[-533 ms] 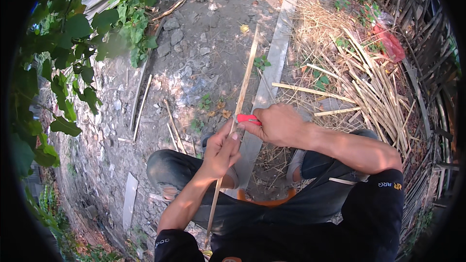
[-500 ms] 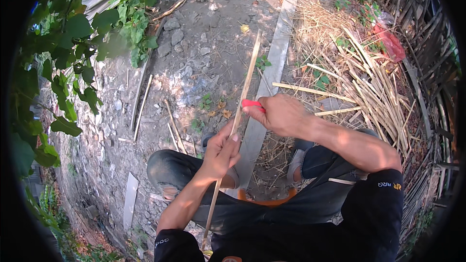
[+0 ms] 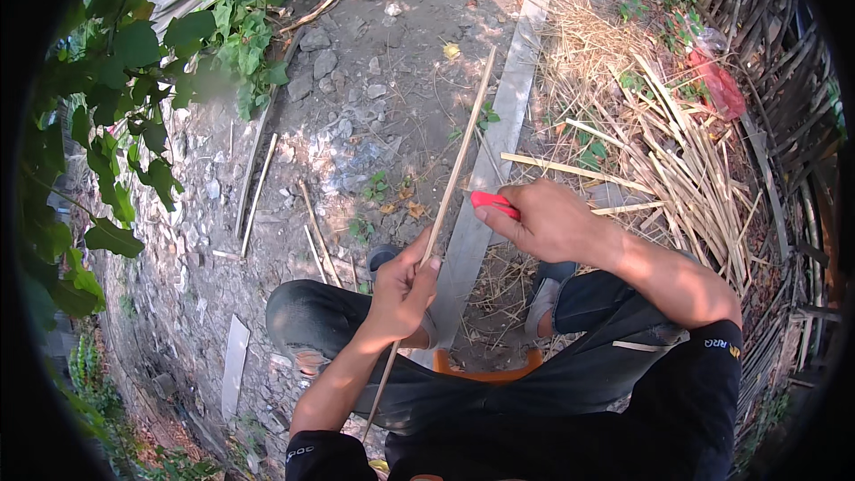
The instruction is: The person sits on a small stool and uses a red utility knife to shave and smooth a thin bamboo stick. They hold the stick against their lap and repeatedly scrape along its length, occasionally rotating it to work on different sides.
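A long, thin bamboo strip (image 3: pixel 460 158) slants across the middle, its lower end running past my knee toward my left sleeve. My left hand (image 3: pixel 404 288) is closed around it below its midpoint. To the right, my right hand (image 3: pixel 543 218) grips a tool with a red handle (image 3: pixel 492 205), probably a cutter knife; its blade is too small to make out. The red tool is apart from the strip, a short gap to its right. Beneath both hands a long grey plank (image 3: pixel 508 120) lies on the ground between my feet.
A heap of split bamboo strips (image 3: pixel 704 183) lies at the right, with straw-like shavings (image 3: pixel 583 53) beyond it. A red plastic bag (image 3: pixel 720 87) rests by the stick fence (image 3: pixel 788 62). Leafy branches (image 3: pixel 134 44) hang at the left. Under me is an orange seat (image 3: pixel 494 375).
My right hand has drawn the red tool away from the strip, to the right and slightly toward me. The strip's far end has shifted right and it appears turned, showing a narrower side.
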The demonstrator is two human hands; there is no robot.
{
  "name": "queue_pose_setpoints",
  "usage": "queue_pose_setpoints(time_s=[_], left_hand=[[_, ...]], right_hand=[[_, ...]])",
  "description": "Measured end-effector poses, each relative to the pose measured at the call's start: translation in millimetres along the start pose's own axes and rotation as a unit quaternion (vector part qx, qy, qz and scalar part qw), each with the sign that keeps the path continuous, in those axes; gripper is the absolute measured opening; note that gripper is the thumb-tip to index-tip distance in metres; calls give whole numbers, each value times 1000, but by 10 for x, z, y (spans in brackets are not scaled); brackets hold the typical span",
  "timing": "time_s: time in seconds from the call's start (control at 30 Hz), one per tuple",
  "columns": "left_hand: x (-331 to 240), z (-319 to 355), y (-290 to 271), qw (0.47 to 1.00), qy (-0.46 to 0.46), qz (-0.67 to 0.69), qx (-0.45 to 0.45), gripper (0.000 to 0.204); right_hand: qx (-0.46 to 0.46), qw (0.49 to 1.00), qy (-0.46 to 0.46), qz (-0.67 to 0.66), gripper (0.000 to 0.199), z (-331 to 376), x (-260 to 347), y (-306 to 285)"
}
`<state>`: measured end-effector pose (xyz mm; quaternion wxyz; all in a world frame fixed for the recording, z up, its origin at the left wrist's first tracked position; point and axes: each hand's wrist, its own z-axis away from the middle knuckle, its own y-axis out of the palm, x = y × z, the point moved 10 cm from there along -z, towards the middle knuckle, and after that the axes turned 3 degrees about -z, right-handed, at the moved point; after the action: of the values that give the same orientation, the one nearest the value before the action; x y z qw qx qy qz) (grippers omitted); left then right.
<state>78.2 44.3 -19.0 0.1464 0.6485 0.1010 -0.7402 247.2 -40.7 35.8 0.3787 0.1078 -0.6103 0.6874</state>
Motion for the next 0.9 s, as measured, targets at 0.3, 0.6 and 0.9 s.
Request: queue_pose_setpoints(time_s=[0.3,0.6,0.9], left_hand=[[131,-77,-130,996,-9,-82,-36,53],[75,267,53,994,-67,-18,80,50],[112,55,-6,983,-103,148,25,47]], right_hand=[[-48,996,-73,37,71,-269,39,385],[-457,857,233,-45,85,128,-2736,-1920],[-69,996,-15,-49,64,-46,-39,-276]])
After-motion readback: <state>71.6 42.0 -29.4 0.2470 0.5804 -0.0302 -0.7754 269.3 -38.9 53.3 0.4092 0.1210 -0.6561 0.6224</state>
